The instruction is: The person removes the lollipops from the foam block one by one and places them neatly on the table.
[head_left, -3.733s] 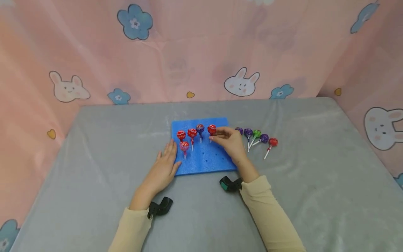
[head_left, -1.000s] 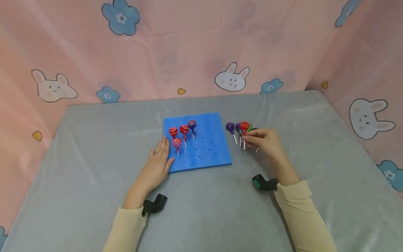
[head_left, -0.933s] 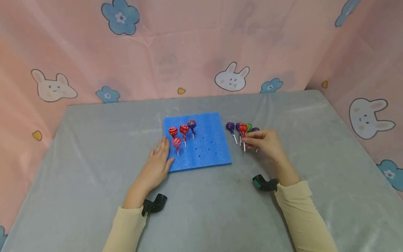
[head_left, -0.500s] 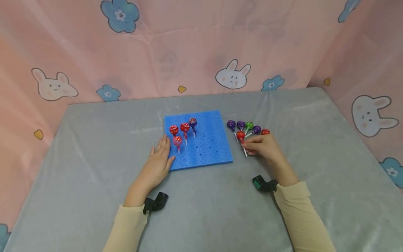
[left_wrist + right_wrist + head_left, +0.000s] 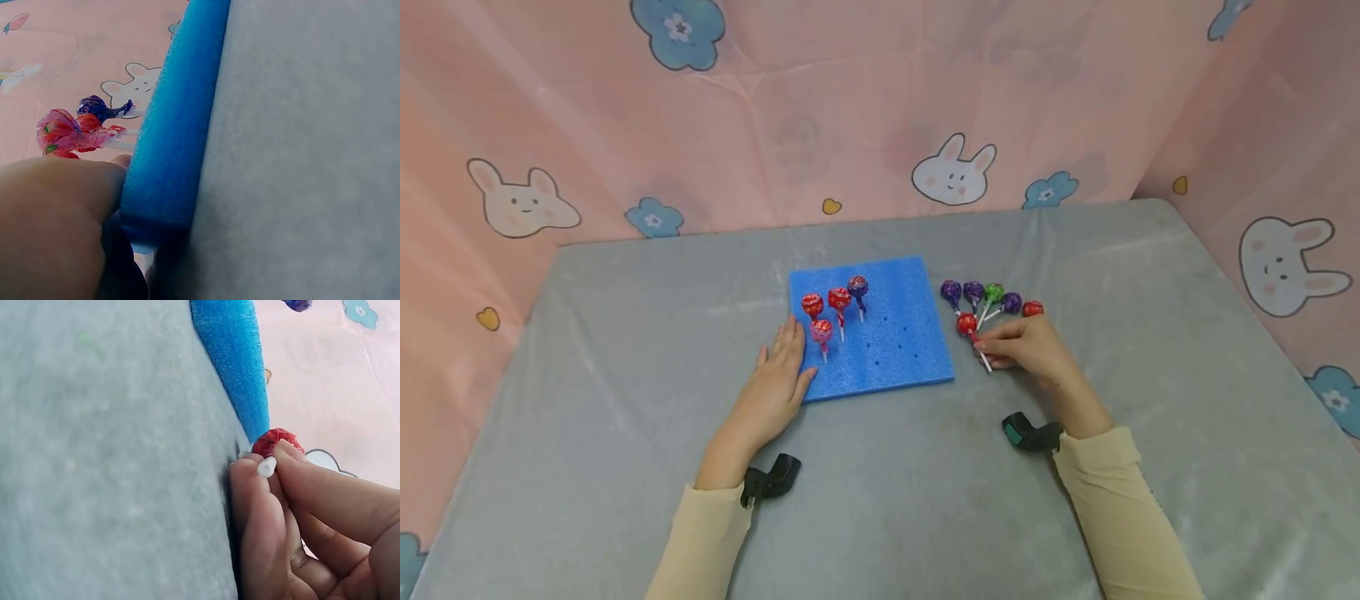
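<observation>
My right hand (image 5: 1026, 346) pinches a red lollipop (image 5: 967, 324) by its stick, low over the table to the right of the blue foam board (image 5: 917, 371). Its head tilts away toward the other lollipops, and the white stick end pokes out between thumb and fingers in the right wrist view. My left hand (image 5: 775, 387) rests along the board's left edge, fingers straight. Standing upright in the board's left half are two red lollipops (image 5: 839, 298), a pink lollipop (image 5: 822, 332) and a purple lollipop (image 5: 857, 287).
Beside the board lie several loose lollipops: purple ones (image 5: 951, 292), a green one (image 5: 993, 292) and a red one (image 5: 1032, 308), its stick hidden behind my right hand. Small holes dot the board's right half. A pink printed curtain (image 5: 835, 125) hangs behind the grey table (image 5: 880, 500).
My right hand has carried the red lollipop off the board to the right and lowered it beside the loose ones, tilting it over. The left hand has stayed at the board's edge.
</observation>
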Action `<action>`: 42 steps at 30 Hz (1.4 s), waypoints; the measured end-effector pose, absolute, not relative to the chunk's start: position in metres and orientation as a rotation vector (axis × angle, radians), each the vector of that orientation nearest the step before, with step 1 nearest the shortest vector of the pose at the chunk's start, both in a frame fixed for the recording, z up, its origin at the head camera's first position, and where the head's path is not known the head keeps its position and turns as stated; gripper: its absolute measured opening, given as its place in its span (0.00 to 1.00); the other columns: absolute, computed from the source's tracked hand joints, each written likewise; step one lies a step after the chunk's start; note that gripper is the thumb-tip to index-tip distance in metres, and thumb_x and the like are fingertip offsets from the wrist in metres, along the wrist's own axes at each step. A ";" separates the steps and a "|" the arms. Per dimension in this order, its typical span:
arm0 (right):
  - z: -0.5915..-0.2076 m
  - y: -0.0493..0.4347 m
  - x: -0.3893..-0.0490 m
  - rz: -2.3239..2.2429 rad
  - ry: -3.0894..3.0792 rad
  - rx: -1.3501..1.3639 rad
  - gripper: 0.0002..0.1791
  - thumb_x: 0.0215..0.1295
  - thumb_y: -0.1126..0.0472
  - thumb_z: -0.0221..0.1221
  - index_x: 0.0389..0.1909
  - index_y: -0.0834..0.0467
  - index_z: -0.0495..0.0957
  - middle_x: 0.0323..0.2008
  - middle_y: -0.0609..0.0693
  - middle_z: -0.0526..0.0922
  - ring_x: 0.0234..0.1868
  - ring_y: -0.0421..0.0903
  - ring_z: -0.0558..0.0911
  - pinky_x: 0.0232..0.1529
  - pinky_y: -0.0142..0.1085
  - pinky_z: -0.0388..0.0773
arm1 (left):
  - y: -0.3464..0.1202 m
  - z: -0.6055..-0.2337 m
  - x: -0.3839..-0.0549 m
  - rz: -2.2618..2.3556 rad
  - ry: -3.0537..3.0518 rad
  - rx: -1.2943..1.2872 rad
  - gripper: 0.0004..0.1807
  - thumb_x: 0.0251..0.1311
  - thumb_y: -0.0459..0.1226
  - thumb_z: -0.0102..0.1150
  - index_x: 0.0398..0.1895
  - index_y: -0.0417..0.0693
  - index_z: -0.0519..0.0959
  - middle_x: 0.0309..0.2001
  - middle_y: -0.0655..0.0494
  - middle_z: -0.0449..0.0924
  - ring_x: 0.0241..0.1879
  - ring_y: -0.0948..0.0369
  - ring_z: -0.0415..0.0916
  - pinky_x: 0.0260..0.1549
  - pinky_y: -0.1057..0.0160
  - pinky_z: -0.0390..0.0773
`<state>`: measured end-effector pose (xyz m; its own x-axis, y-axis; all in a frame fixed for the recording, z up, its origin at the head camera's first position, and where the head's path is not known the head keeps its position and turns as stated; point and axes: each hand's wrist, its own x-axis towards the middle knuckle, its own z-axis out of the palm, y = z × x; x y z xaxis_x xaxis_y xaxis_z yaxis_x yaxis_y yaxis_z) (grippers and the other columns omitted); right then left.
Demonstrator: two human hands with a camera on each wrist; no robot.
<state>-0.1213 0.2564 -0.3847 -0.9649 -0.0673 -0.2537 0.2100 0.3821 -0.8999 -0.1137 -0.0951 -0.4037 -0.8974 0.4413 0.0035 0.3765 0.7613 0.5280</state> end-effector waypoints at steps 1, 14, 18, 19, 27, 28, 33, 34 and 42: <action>-0.384 0.256 -0.122 -1.612 2.391 0.128 0.13 0.58 0.72 0.62 0.38 0.81 0.78 0.24 0.49 0.83 0.20 0.33 0.78 0.25 0.28 0.79 | -0.095 -0.404 -0.114 0.818 2.835 0.662 0.34 0.72 0.41 0.41 0.72 0.31 0.44 0.74 0.40 0.37 0.72 0.46 0.37 0.66 0.41 0.41; -0.377 0.252 -0.123 -1.334 2.511 0.112 0.13 0.56 0.64 0.66 0.35 0.72 0.83 0.23 0.49 0.83 0.22 0.37 0.77 0.25 0.30 0.79 | -0.098 -0.399 -0.116 0.772 2.824 0.631 0.35 0.72 0.41 0.41 0.72 0.31 0.42 0.74 0.41 0.34 0.72 0.48 0.34 0.66 0.42 0.39; -0.376 0.250 -0.123 -1.266 2.553 0.066 0.12 0.55 0.62 0.67 0.32 0.70 0.84 0.22 0.49 0.83 0.22 0.38 0.78 0.25 0.31 0.79 | -0.099 -0.397 -0.115 0.763 2.823 0.622 0.35 0.72 0.42 0.41 0.72 0.32 0.42 0.74 0.41 0.34 0.73 0.48 0.34 0.66 0.42 0.39; -0.376 0.250 -0.123 -1.252 2.559 0.055 0.11 0.55 0.62 0.67 0.31 0.69 0.84 0.21 0.49 0.83 0.22 0.38 0.78 0.25 0.31 0.78 | -0.099 -0.397 -0.115 0.763 2.822 0.621 0.35 0.72 0.42 0.41 0.72 0.32 0.42 0.74 0.42 0.34 0.73 0.48 0.34 0.66 0.42 0.39; -0.376 0.250 -0.124 -1.239 2.544 0.015 0.12 0.55 0.61 0.68 0.32 0.69 0.84 0.22 0.49 0.83 0.23 0.39 0.79 0.26 0.32 0.79 | -0.100 -0.397 -0.115 0.762 2.826 0.622 0.34 0.72 0.41 0.40 0.72 0.32 0.42 0.74 0.42 0.34 0.73 0.48 0.34 0.66 0.42 0.39; -0.376 0.251 -0.124 -1.253 2.534 0.015 0.13 0.55 0.61 0.68 0.32 0.69 0.84 0.22 0.50 0.83 0.23 0.39 0.80 0.26 0.32 0.79 | -0.100 -0.397 -0.115 0.759 2.826 0.623 0.34 0.72 0.41 0.40 0.72 0.32 0.42 0.74 0.42 0.34 0.73 0.48 0.34 0.66 0.42 0.39; -0.375 0.260 -0.120 -1.335 2.498 0.034 0.15 0.56 0.62 0.66 0.37 0.71 0.83 0.26 0.52 0.85 0.25 0.39 0.81 0.29 0.32 0.80 | -0.098 -0.397 -0.116 0.755 2.819 0.629 0.34 0.72 0.42 0.40 0.72 0.33 0.43 0.74 0.42 0.34 0.73 0.48 0.34 0.67 0.43 0.40; -0.375 0.262 -0.119 -1.349 2.491 0.040 0.15 0.57 0.62 0.66 0.37 0.72 0.83 0.27 0.52 0.85 0.25 0.39 0.81 0.29 0.32 0.80 | -0.097 -0.397 -0.116 0.756 2.816 0.634 0.34 0.72 0.42 0.40 0.73 0.33 0.42 0.74 0.42 0.34 0.73 0.48 0.34 0.66 0.43 0.40; -0.371 0.270 -0.116 -1.566 2.403 0.054 0.18 0.59 0.64 0.64 0.42 0.76 0.78 0.29 0.47 0.85 0.29 0.37 0.82 0.34 0.30 0.80 | -0.096 -0.402 -0.115 0.770 2.811 0.653 0.34 0.73 0.41 0.39 0.73 0.33 0.42 0.74 0.42 0.34 0.73 0.48 0.33 0.66 0.43 0.39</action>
<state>-0.1160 0.2696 -0.3708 -0.9623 -0.1159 -0.2460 0.1782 0.4145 -0.8924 -0.1151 -0.0957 -0.4015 -0.8932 0.4485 -0.0326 0.3692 0.7728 0.5162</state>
